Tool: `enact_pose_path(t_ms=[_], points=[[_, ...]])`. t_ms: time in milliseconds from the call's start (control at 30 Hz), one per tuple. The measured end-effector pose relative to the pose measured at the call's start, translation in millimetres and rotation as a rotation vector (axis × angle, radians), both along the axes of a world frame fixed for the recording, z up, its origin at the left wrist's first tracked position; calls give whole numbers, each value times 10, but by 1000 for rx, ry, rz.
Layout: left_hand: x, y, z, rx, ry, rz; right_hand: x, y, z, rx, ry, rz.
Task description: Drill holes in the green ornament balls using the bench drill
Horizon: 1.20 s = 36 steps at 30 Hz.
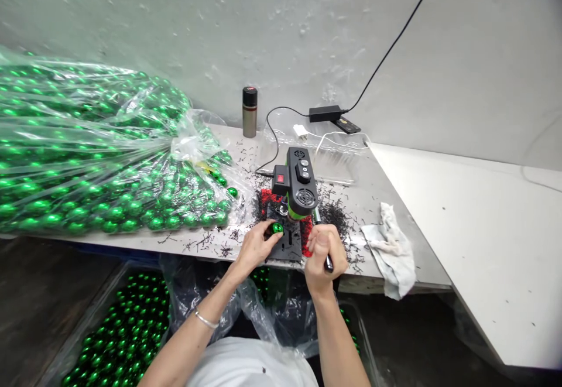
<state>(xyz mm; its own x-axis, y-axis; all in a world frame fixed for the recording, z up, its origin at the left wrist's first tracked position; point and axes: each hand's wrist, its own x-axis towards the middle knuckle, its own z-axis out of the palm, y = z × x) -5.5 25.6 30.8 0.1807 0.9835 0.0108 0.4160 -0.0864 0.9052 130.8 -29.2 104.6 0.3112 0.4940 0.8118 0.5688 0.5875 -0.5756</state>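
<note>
Here, left hand (pixel 256 245) slanting inward, pinching green ball (pixel 277 228), right hand (pixel 327 250) fisted around black handle (pixel 328 265).

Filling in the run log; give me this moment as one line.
left hand: holds green ball | right hand: grips black handle | cloth: right of machine | tied bag: left of machine

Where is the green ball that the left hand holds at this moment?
In the head view, the green ball is slightly below the picture's centre, held in the left hand at the black plate, left of the right hand.
</note>
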Motion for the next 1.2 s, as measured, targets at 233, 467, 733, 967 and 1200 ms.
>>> enact_pose_path(t_ms=[233,467,733,967,1200], points=[[79,45,21,292,277,-144,8,-9,-24,-9,-15,-5],[92,99,-149,371,224,-171,0,-2,-35,28,-24,-2],[103,62,-290,422,177,-131,23,-1,-300,51,-50,0],[106,51,-256,403,171,-127,28,48,-639,105,-49,-21],[113,36,-225,343,175,-125,23,64,-721,119,-49,-40]])
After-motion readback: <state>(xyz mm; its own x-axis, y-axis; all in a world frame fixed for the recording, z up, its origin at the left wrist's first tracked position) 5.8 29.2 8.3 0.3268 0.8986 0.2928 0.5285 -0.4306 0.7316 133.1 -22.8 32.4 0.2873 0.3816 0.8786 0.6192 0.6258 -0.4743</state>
